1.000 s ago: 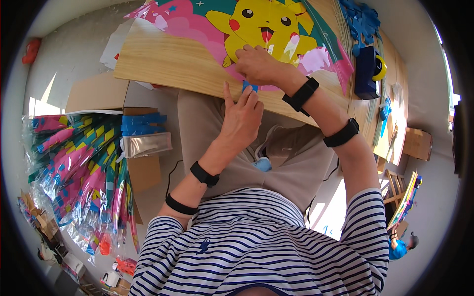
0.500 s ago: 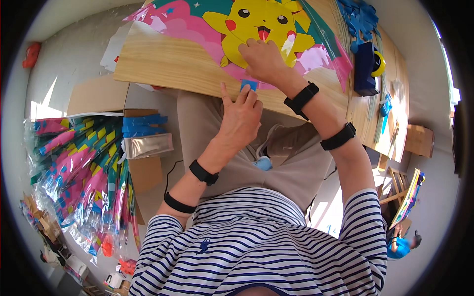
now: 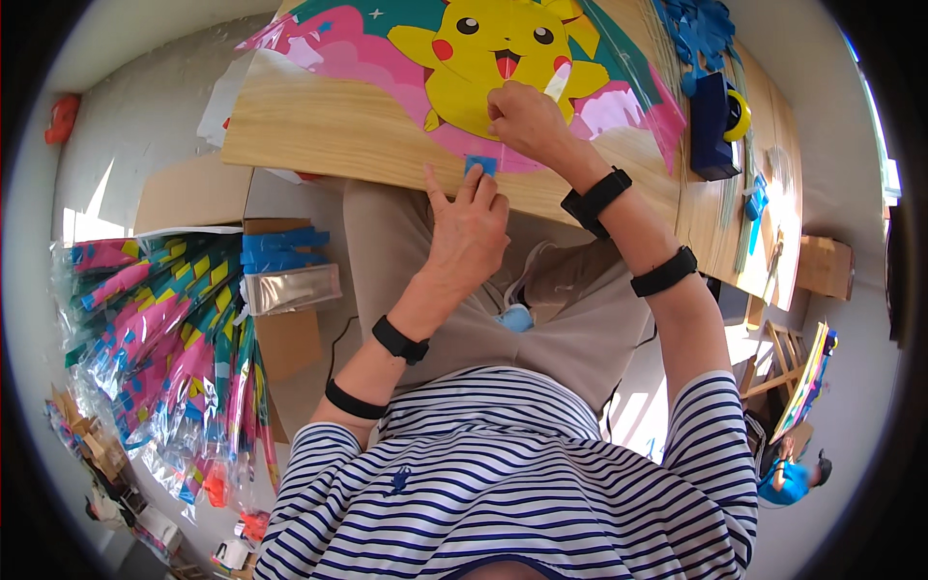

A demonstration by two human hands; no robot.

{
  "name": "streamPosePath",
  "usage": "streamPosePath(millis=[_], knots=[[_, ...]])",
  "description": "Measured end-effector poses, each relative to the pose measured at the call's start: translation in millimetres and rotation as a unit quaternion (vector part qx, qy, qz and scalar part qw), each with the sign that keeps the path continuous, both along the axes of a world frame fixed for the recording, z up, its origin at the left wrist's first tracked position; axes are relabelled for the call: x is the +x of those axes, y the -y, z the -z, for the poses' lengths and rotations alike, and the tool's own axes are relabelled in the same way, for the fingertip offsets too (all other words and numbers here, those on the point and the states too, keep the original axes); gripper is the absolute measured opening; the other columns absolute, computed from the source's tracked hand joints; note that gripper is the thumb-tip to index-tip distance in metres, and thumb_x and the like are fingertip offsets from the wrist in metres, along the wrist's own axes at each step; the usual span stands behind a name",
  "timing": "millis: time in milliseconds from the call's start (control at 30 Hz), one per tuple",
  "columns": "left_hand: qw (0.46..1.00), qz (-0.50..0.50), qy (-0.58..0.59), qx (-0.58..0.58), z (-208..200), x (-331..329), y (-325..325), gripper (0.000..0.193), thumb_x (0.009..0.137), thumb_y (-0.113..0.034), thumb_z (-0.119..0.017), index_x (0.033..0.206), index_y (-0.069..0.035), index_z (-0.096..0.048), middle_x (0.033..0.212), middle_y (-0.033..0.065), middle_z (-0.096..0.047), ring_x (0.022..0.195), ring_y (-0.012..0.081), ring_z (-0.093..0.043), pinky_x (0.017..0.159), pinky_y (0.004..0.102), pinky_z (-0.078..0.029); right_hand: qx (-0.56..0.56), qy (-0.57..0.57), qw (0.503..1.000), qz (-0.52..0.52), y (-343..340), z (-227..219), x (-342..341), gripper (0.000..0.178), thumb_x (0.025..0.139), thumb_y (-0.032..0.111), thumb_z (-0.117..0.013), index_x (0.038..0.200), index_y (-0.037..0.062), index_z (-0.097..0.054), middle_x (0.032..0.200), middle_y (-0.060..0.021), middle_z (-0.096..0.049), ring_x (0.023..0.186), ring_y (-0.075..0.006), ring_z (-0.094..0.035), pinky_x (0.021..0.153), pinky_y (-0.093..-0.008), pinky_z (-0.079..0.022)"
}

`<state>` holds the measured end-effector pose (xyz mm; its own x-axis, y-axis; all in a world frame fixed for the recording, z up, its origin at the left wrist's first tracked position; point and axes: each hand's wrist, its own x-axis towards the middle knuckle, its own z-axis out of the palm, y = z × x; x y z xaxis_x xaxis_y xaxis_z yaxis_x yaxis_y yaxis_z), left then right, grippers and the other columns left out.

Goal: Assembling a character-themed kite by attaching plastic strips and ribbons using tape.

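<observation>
The fingers of my left hand (image 3: pixel 466 234) stay stretched out, resting on the blue piece (image 3: pixel 483 160) near the counter (image 3: pixel 314 121) edge. My right hand (image 3: pixel 534 126) has shifted slightly rightward, curled; whether it pinches something, I cannot tell. Beneath it the glossy printed sheet (image 3: pixel 350 60) lies on the counter, probably kept steady.

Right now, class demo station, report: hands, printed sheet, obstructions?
Left hand spread, touching blue patch at near edge of cartoon-printed plastic sheet. Right hand curled over sheet, grip unclear. Sheet on wooden table, partly hidden by right hand.
</observation>
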<state>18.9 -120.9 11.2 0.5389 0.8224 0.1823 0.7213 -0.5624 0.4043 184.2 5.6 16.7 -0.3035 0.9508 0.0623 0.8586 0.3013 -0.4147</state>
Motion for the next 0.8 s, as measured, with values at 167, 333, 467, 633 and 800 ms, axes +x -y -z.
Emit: streamPosePath(millis=[167,333,467,633,800], knots=[[1.000,-0.002,0.002,0.000,2,0,0,0.046,0.065,-0.017,-0.085,0.103,-0.002,-0.063,0.129,0.0145,-0.054,0.135,0.0318,-0.048,0.107,0.0809,-0.017,-0.062,-0.003,0.997,-0.042,10,-14,-11,0.022,0.071,0.019,-0.077,0.078,0.0028,-0.065,0.084,-0.0150,-0.064,0.081,-0.0367,-0.063,0.070,-0.0457,-0.049],[1.000,0.000,0.005,-0.003,2,-1,1,0.047,0.064,-0.017,-0.085,0.103,-0.002,-0.063,0.129,0.0152,-0.054,0.136,0.0317,-0.046,0.107,0.0811,-0.016,-0.072,0.006,0.997,-0.027,6,9,-12,0.026,0.065,0.025,-0.082,0.079,0.0078,-0.069,0.084,-0.0113,-0.068,0.082,-0.0330,-0.067,0.069,-0.0434,-0.052],[1.000,0.001,0.004,-0.007,1,-2,4,0.049,0.065,-0.017,-0.084,0.107,-0.002,-0.062,0.133,0.0155,-0.053,0.136,0.0317,-0.046,0.107,0.0811,-0.015,-0.121,0.002,0.993,0.009,1,7,-15,0.028,0.062,0.027,-0.084,0.080,0.0105,-0.071,0.084,-0.0094,-0.071,0.084,-0.0315,-0.068,0.070,-0.0427,-0.053],[1.000,-0.007,0.016,-0.013,-1,-8,11,0.053,0.068,-0.017,-0.083,0.114,-0.003,-0.062,0.140,0.0143,-0.051,0.134,0.0317,-0.048,0.108,0.0793,-0.015,-0.125,-0.024,0.992,0.027,1,11,-14,0.028,0.061,0.026,-0.085,0.079,0.0095,-0.071,0.084,-0.0105,-0.071,0.083,-0.0323,-0.068,0.070,-0.0425,-0.053],[0.998,-0.021,0.051,-0.012,-5,-16,9,0.052,0.072,-0.017,-0.080,0.118,-0.001,-0.061,0.141,0.0138,-0.051,0.134,0.0309,-0.049,0.109,0.0773,-0.019,-0.101,-0.049,0.993,0.029,1,20,-10,0.026,0.062,0.025,-0.084,0.078,0.0085,-0.071,0.081,-0.0113,-0.071,0.082,-0.0330,-0.069,0.071,-0.0435,-0.054]])
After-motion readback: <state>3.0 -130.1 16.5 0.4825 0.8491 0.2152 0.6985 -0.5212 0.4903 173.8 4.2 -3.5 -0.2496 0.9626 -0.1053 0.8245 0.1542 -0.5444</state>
